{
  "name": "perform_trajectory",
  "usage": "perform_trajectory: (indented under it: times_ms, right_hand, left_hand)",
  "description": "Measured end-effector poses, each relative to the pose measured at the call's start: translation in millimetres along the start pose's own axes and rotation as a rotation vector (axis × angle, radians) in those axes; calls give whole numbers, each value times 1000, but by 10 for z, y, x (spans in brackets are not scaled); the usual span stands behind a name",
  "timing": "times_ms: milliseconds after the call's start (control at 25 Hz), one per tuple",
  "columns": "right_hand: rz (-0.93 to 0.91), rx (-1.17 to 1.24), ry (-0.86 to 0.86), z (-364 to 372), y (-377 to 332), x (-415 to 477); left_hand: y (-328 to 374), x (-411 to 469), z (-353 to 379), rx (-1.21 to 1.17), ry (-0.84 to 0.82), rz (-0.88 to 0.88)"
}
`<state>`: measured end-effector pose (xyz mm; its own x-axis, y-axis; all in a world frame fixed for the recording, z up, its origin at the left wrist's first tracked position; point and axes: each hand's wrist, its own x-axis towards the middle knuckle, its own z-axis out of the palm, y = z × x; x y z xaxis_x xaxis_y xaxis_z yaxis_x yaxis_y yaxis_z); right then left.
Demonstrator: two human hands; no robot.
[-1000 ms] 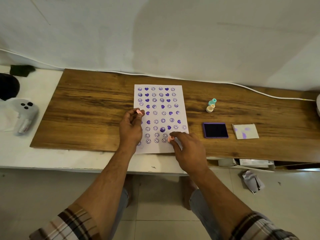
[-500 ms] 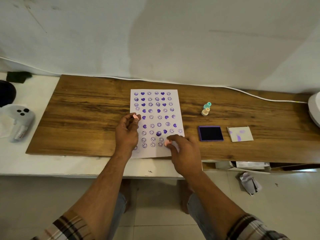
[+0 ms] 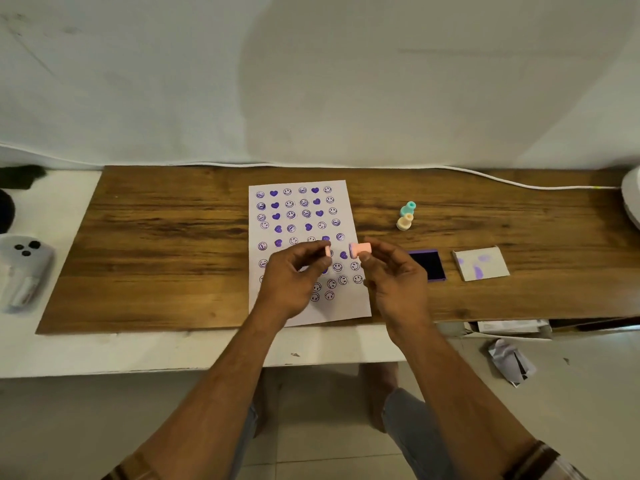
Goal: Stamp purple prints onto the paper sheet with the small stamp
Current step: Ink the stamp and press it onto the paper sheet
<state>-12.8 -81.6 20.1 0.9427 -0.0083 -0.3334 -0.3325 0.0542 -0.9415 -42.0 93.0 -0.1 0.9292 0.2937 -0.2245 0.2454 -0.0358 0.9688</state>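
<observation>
Pink small stamp [image 3: 360, 250] is pinched between the thumb and fingertips of the right hand [image 3: 398, 282], lying sideways and raised above the right edge of the paper sheet [image 3: 301, 251]. Left hand [image 3: 294, 278] is closed in a pinch on a second small pink piece [image 3: 327, 251], seemingly a cap, held just beside the stamp without touching it. Both hands hover over the lower half of the sheet. Sheet lies flat on the wooden board [image 3: 166, 244], its near edge reaching the board's front edge, and carries rows of purple smiley and heart prints. Purple ink pad [image 3: 427, 265] sits open on the board right of the sheet, partly hidden by the right hand. White lid [image 3: 481, 263] with purple smudges lies beside the pad. 2 further stamps, teal [image 3: 408, 208] and cream [image 3: 404, 222], stand behind the pad, touching.
</observation>
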Motion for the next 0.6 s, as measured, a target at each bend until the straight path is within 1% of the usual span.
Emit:
perform_trajectory:
  times_ms: [200,480,600]
  right_hand:
    - [-92,-108,-29,-19,-6,22]
    - [-156,-120,-88,-45,14,54]
    - [-153,-126,-102,-36,13,57]
  left_hand:
    - [46,-36,140,-19,-47,-5]
    - [58,-31,145,-89,-33,9]
    - [53,-39,157,-77,-34,14]
